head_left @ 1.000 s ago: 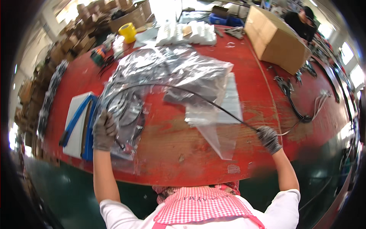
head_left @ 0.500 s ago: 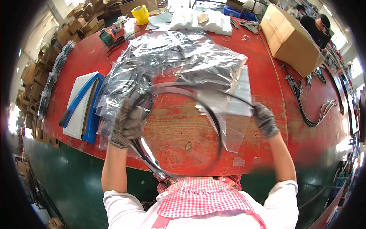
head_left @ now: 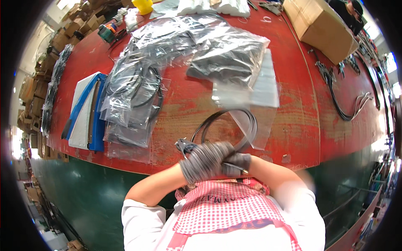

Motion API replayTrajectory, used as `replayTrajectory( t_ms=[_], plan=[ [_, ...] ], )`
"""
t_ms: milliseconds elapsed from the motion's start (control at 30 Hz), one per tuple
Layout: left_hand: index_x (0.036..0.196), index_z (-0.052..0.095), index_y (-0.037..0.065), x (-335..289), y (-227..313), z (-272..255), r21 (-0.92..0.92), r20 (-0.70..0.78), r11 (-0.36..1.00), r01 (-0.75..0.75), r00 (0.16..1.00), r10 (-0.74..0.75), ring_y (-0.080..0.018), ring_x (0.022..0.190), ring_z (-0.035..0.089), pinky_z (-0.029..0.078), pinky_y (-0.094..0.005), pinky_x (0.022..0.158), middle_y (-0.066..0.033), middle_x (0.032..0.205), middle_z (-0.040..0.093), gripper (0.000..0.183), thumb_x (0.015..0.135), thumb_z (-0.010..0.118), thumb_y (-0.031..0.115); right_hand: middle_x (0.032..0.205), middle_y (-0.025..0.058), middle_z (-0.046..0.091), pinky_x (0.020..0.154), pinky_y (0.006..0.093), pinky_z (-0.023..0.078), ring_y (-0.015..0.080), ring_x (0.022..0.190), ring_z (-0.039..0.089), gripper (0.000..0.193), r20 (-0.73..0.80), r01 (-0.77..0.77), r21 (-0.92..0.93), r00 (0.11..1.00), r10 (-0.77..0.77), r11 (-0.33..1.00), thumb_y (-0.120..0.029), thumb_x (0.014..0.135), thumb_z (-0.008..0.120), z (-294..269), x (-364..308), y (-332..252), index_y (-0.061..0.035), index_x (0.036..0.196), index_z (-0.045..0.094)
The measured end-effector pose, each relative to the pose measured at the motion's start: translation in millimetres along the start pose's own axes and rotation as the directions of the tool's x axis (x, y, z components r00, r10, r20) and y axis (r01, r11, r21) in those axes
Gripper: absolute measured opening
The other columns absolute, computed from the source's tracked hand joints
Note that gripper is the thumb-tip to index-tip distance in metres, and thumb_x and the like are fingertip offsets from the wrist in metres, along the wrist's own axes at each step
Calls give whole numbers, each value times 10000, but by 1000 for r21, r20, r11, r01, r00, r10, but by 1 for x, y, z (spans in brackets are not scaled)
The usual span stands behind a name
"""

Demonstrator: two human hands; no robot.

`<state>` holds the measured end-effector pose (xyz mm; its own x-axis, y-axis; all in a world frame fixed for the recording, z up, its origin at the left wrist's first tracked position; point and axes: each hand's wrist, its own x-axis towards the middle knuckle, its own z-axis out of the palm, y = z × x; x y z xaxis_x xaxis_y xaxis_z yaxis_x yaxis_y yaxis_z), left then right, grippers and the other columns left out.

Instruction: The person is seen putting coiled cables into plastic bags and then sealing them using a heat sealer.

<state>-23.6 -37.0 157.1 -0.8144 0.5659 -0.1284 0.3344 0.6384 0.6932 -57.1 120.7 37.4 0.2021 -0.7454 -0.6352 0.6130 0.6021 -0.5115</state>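
A black cable (head_left: 253, 127) is wound into a small coil over the table's front edge. My left hand (head_left: 207, 160), in a striped grey glove, is closed round it and slightly blurred. Partly hidden behind the left, my right hand (head_left: 238, 163) is also closed at the lower end of the coil. Dark cable ends with connectors (head_left: 184, 145) stick out left of my left hand. A thin metallic tip (head_left: 245, 171) shows below the right one.
Clear bags with coiled cables (head_left: 134, 88) cover the red table's (head_left: 184, 121) left and back. Flat clear bags (head_left: 264, 90) lie beyond the coil. A blue-framed paper cutter (head_left: 86, 113) stands left, a cardboard box (head_left: 320, 29) back right. Loose cables (head_left: 337, 102) lie right.
My hands have come together at the table's front edge, the right one moving far leftward. The wide cable loop is now a smaller coil. The view has shifted slightly.
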Motion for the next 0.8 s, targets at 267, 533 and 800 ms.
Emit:
replayTrajectory(
  t_ms=[267, 533, 800],
  plan=[
    [1135, 547, 140, -31, -19, 88, 230, -141, 955, -187, 964, 223, -248, 791, 594, 485, -365, 511, -102, 911, 577, 387, 778, 559, 291, 684, 25, 595, 565, 235, 473, 115, 549, 537, 323, -282, 291, 558, 947, -152, 777, -352, 906, 460, 27, -1, 40, -63, 935, 599],
    [1116, 567, 173, -52, -43, 124, 380, 147, 915, -136, 985, 86, -245, 893, 556, 486, -401, 697, -83, 964, 573, 341, 802, 464, 261, 841, 137, 598, 671, 350, 477, 269, 773, 592, 274, -545, -269, -821, 111, -831, 503, -260, 857, 503, -30, -62, 35, -55, 1028, 563],
    [1130, 557, 107, -102, -56, 101, 217, -607, 951, 220, 793, -45, -290, 1052, 492, 409, -388, 893, -120, 1092, 523, 407, 744, 621, 218, 1007, 92, 548, 777, 405, 419, 283, 910, 510, 413, -269, -628, -766, 118, -956, 138, -230, 735, 581, -51, 4, 4, -112, 1130, 557]
  ],
)
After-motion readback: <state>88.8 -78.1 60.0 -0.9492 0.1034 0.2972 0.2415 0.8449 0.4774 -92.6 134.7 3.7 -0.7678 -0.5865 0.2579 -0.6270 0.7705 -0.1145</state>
